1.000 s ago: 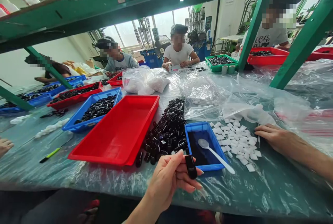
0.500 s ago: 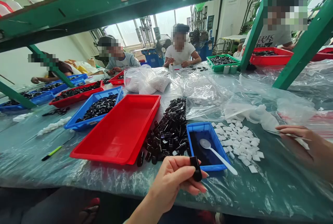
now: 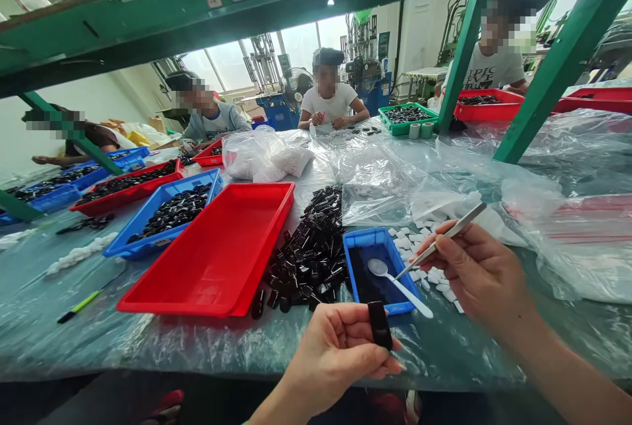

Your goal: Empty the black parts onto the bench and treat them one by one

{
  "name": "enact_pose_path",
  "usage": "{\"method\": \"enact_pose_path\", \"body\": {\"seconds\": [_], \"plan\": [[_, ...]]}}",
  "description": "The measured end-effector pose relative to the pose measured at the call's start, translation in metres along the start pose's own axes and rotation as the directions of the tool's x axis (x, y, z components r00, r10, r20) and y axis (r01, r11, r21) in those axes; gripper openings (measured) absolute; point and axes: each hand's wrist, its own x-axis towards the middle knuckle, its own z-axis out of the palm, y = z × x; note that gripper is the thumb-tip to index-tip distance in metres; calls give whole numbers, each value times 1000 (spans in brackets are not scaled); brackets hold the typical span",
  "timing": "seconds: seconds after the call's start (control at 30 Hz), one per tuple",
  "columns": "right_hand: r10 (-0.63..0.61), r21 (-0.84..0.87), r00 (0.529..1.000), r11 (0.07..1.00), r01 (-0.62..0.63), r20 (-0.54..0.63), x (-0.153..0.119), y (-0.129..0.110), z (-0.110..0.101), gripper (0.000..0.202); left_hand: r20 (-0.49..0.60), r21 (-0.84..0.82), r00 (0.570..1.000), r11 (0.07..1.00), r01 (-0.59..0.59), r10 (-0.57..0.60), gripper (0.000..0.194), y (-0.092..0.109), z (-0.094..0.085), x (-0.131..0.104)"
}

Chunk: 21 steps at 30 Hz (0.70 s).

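In the head view, my right hand (image 3: 481, 274) has swung in from beside the plastic bags, bringing the tweezers (image 3: 447, 235) over the small blue tray (image 3: 349, 267). My left hand (image 3: 340, 346) has stayed just in front of that tray, with the black piece (image 3: 379, 325) in it.

My left fingers are closed on the piece, thumb against its lower part, so it stands tilted near the tray's front edge. My right fingers pinch the tweezers, their points down by the handle of the white spoon (image 3: 409, 297); I cannot tell whether they touch it or grip anything.

The spoon lies in the dark tray, handle over the rim. White pads (image 3: 437, 277) lie to its right, partly behind my right hand; to its left are a black heap (image 3: 311, 254) and a red tray (image 3: 207, 254).
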Motion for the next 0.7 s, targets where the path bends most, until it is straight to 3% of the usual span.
{"method": "enact_pose_path", "body": {"seconds": [0.2,0.43,0.7], "plan": [[44,-1,992,999,-44,115,2,-6,19,16,22,-10,999,999,50,-49,30,1,1,0],[126,3,968,991,-130,218,1,-6,21,19,75,0,996,999,50,-50,24,0,2,2],[126,47,977,990,-136,174,2,-6,21,19,97,16,994,999,45,-46,25,0,2,2]]}}
